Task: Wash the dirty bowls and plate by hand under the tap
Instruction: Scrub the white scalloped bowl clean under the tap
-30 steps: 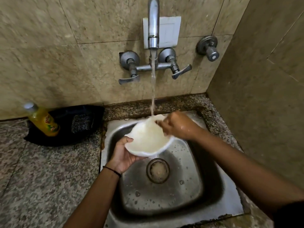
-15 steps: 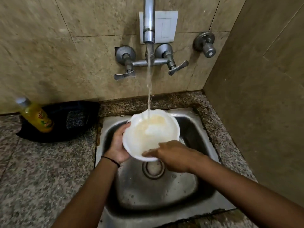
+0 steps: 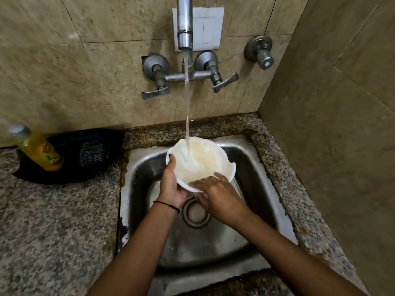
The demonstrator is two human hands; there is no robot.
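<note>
The left hand [image 3: 171, 185] is gripping the white bowl [image 3: 203, 161] from its left side, with the thumb hooking over the rim and the fingers going out of sight underneath. A thin black band [image 3: 167, 204] is sitting on that wrist. The right hand [image 3: 221, 196] is reaching in from the near side, laying its fingers [image 3: 203, 180] flat inside the bowl while the thumb is lying below the near rim, so the rim is being pinched between them.

The bowl is being held tilted above the back half of the steel sink [image 3: 254, 167], apart from the basin walls, with free room to its right and in front. The drain [image 3: 195, 213] is showing just below both hands. The water stream [image 3: 187, 99] is falling from the tap spout [image 3: 184, 24] straight into the bowl, which is holding cloudy water.

The two lever handles [image 3: 155, 94] are standing well above the bowl. A separate valve [image 3: 261, 51] is sitting on the wall to the right. The side wall [image 3: 331, 135] is closing in near the sink's right edge, leaving only a narrow speckled ledge. On the counter [image 3: 53, 227] to the left, a yellow bottle [image 3: 39, 150] is leaning on a black cloth [image 3: 70, 171] near the sink's edge.
</note>
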